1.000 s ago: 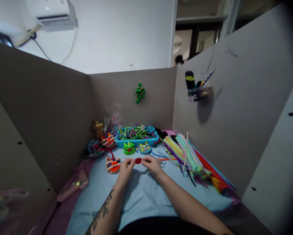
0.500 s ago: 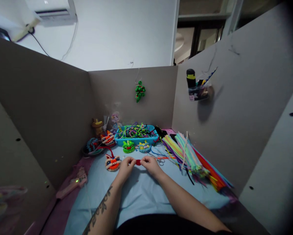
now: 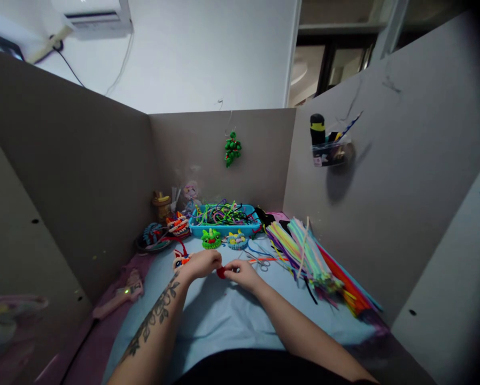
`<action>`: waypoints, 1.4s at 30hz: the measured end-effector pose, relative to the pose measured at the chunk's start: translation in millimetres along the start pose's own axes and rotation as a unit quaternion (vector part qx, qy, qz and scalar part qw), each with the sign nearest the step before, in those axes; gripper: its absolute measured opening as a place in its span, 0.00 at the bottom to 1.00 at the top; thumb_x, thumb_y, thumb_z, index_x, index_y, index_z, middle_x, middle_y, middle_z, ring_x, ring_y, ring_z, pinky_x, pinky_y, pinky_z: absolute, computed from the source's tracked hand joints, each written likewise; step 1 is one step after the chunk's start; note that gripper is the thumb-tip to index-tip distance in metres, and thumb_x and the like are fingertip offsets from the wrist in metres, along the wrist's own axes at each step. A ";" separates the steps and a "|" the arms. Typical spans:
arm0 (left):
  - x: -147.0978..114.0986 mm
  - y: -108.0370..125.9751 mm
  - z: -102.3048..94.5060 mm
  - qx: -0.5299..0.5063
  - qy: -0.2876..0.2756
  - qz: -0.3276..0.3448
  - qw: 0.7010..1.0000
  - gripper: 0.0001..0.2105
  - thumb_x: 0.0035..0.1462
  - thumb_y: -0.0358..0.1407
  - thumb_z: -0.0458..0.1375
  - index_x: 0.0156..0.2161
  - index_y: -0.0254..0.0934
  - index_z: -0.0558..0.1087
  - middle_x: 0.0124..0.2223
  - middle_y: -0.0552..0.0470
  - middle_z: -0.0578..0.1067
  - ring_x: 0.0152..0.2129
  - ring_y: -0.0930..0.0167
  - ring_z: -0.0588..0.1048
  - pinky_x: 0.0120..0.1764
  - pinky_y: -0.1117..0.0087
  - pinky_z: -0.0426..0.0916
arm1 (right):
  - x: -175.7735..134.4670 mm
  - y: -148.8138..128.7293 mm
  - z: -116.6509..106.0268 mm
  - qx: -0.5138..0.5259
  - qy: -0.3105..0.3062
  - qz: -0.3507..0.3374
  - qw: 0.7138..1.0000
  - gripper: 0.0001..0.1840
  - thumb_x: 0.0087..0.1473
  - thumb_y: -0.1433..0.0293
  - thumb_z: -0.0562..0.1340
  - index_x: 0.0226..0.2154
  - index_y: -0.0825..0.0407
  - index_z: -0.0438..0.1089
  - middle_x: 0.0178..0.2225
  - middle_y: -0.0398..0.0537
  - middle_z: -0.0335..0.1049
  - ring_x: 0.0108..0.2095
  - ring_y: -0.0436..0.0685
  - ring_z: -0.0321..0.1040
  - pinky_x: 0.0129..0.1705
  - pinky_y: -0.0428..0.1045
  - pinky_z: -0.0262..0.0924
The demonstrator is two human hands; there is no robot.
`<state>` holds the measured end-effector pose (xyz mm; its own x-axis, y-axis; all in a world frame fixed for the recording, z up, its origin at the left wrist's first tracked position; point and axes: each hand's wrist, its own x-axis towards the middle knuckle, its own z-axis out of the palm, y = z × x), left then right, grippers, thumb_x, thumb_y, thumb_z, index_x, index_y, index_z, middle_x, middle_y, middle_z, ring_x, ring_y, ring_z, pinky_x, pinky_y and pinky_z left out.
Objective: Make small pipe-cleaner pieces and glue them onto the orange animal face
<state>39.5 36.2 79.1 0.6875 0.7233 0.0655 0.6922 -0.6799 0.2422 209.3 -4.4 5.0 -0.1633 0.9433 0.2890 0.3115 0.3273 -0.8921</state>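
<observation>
A small red piece (image 3: 221,273), perhaps bent pipe cleaner, is between my two hands just above the blue cloth (image 3: 224,321). The right hand (image 3: 242,273) pinches its right side with thumb and fingertips. My left hand (image 3: 203,263) is closed at its upper left, wrist turned over, with its fingertips partly hidden. Behind the left hand, an orange and white lion-head figure (image 3: 179,261) is partly covered. A green fuzzy head (image 3: 211,239) and a light blue and yellow one (image 3: 237,240) sit just beyond the hands.
A blue tray (image 3: 224,231) of loose pipe cleaners stands at the back. Scissors (image 3: 263,264) and pipe cleaner bundles (image 3: 312,256) lie to the right. A pink glue gun (image 3: 123,297) rests at left. Grey panels enclose three sides; a small holder (image 3: 328,154) hangs on the right one.
My left hand has turned over and rises higher at the wrist, now covering more of the orange figure. The red piece has tilted from lying level between both hands and shifted slightly left.
</observation>
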 end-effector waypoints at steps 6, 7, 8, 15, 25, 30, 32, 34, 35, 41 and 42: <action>3.0 5.1 2.8 0.005 -0.003 -0.005 1.000 0.09 0.48 0.32 0.49 0.29 0.38 0.72 0.31 0.51 0.74 0.28 0.70 0.70 0.27 0.74 0.56 | 0.3 4.6 4.9 0.006 -0.031 0.051 0.998 0.06 0.40 0.71 0.61 0.19 0.57 0.70 0.14 0.39 0.61 0.17 0.45 0.53 0.20 0.42 0.46; 3.0 4.5 2.9 -0.001 0.003 -0.013 1.000 0.09 0.49 0.32 0.49 0.29 0.38 0.72 0.31 0.51 0.74 0.28 0.70 0.69 0.27 0.74 0.56 | 0.6 5.3 5.0 0.010 -0.029 0.051 0.998 0.06 0.41 0.71 0.61 0.19 0.57 0.70 0.14 0.38 0.60 0.17 0.45 0.53 0.20 0.42 0.45; 2.7 3.4 3.1 -0.011 0.012 -0.020 1.000 0.09 0.49 0.33 0.50 0.29 0.37 0.72 0.31 0.51 0.74 0.28 0.70 0.69 0.27 0.74 0.56 | 1.0 6.0 4.8 0.014 -0.022 0.047 0.999 0.06 0.41 0.71 0.61 0.19 0.57 0.69 0.14 0.38 0.60 0.18 0.45 0.53 0.21 0.42 0.45; -0.7 -4.2 24.7 -0.175 0.146 -0.038 0.973 0.10 0.52 0.37 0.47 0.28 0.35 0.69 0.27 0.53 0.69 0.25 0.72 0.66 0.28 0.73 0.58 | 5.3 9.9 -0.2 0.117 0.043 0.031 0.992 0.10 0.44 0.65 0.60 0.23 0.57 0.70 0.16 0.39 0.60 0.19 0.46 0.54 0.22 0.43 0.47; -2.2 9.6 57.8 -0.337 0.261 -0.087 0.900 0.11 0.51 0.40 0.49 0.23 0.36 0.63 0.22 0.56 0.64 0.22 0.73 0.63 0.27 0.73 0.57 | 7.4 6.4 1.0 0.186 0.142 0.021 0.972 0.13 0.41 0.67 0.62 0.33 0.55 0.66 0.22 0.42 0.67 0.23 0.50 0.64 0.22 0.44 0.55; -3.1 13.8 60.6 -0.355 0.262 -0.092 0.893 0.12 0.52 0.41 0.50 0.24 0.36 0.64 0.22 0.56 0.65 0.21 0.73 0.63 0.27 0.73 0.58 | 3.9 -2.8 4.4 0.164 0.151 -0.038 0.974 0.08 0.45 0.69 0.60 0.31 0.54 0.68 0.25 0.45 0.70 0.25 0.51 0.66 0.28 0.46 0.60; -1.9 16.2 62.1 -0.358 0.289 -0.101 0.882 0.12 0.52 0.42 0.50 0.24 0.36 0.65 0.22 0.56 0.65 0.22 0.73 0.64 0.27 0.72 0.58 | 3.0 -4.0 6.8 0.157 0.155 -0.055 0.974 0.10 0.45 0.69 0.60 0.33 0.54 0.68 0.28 0.46 0.71 0.28 0.52 0.67 0.31 0.47 0.62; -0.6 19.1 63.9 -0.367 0.308 -0.104 0.871 0.12 0.52 0.42 0.50 0.25 0.36 0.65 0.23 0.55 0.66 0.22 0.72 0.65 0.27 0.72 0.59 | 3.0 -4.0 8.9 0.147 0.172 -0.063 0.972 0.12 0.44 0.69 0.62 0.35 0.54 0.67 0.30 0.47 0.72 0.29 0.53 0.68 0.33 0.48 0.63; 0.0 20.4 64.9 -0.374 0.312 -0.103 0.867 0.12 0.52 0.43 0.50 0.25 0.36 0.65 0.23 0.55 0.66 0.22 0.72 0.65 0.28 0.72 0.59 | 3.1 -3.9 9.4 0.141 0.181 -0.064 0.971 0.12 0.44 0.68 0.62 0.34 0.54 0.67 0.30 0.47 0.71 0.30 0.53 0.68 0.33 0.49 0.63; 0.3 23.1 70.3 -0.430 0.278 -0.102 0.853 0.12 0.51 0.43 0.51 0.25 0.36 0.65 0.22 0.56 0.66 0.20 0.74 0.65 0.26 0.73 0.59 | 5.2 -1.2 7.7 0.140 0.178 -0.067 0.972 0.09 0.45 0.67 0.62 0.31 0.54 0.67 0.28 0.47 0.71 0.28 0.53 0.68 0.32 0.49 0.63; 0.0 22.9 70.6 -0.440 0.267 -0.106 0.851 0.12 0.51 0.44 0.52 0.26 0.36 0.65 0.21 0.57 0.66 0.20 0.74 0.65 0.25 0.74 0.59 | 5.6 -0.5 7.2 0.142 0.176 -0.066 0.972 0.09 0.45 0.67 0.62 0.31 0.54 0.67 0.28 0.47 0.71 0.28 0.53 0.68 0.33 0.49 0.63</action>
<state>70.8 12.1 16.2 0.2061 0.9303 0.3035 0.1943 -0.3429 0.9191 201.5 0.3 4.6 0.1622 0.8711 0.4635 0.0299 0.4652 -0.8847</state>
